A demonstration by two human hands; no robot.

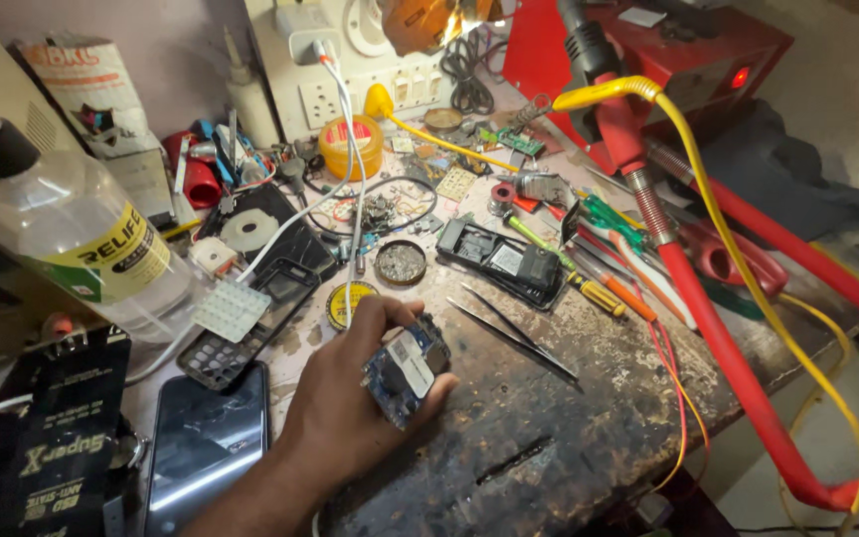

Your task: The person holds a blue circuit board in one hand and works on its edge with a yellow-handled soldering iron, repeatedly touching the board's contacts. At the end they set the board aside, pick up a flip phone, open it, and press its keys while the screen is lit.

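Note:
My left hand (342, 398) reaches in from the lower left and is shut on a small blue phone circuit board (406, 366) with a white label and metal shields. It holds the board just above the worn bench top (549, 418), fingers over the far edge and thumb under the near edge. A pair of black tweezers (512, 333) lies on the bench just right of the board. A dismantled black phone body (502, 261) rests beyond the tweezers. My right hand is out of view.
A clear plastic bottle (72, 239) lies at left, above a white keypad (232, 310), a keypad frame (241, 338) and a dark phone (206, 443). A round tin (401, 263), screwdrivers (599, 288), a red hose (738, 368), a yellow wire (748, 288) and a switchboard (350, 60) crowd the back and right.

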